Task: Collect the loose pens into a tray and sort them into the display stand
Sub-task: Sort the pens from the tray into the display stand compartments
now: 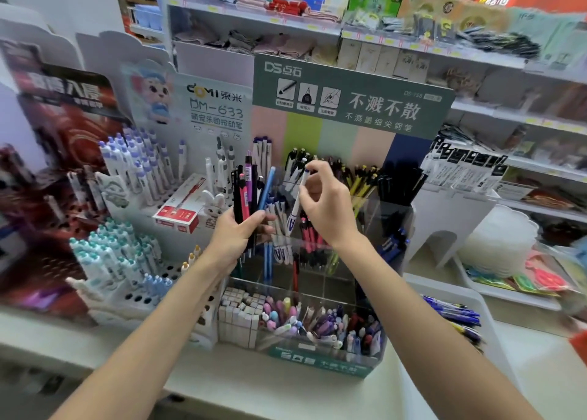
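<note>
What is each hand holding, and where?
The left hand grips a bundle of pens around their lower halves; right hand pinches a white pen near its top.

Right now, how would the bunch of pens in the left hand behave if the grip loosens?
The bunch of pens fans out above the left hand, so single pens would probably slide free. They look like smooth, stiff plastic barrels: likely light, slippery, apt to roll on the counter.

Pen bundle (pixel 247 184): lower ends hidden by left hand (pixel 233 234); count unclear.
White pen (pixel 294 209): mid part covered by right hand (pixel 327 203) fingers.
Tray (pixel 444 288): near side behind right forearm (pixel 413 311); pens in it blurred.
Display stand (pixel 317 361): front label txt blurred, unreadable.
Red display (pixel 57 127), left edge: blurred, partly cut off.
Top shelf goods (pixel 286 44): too blurred to ID.
</note>
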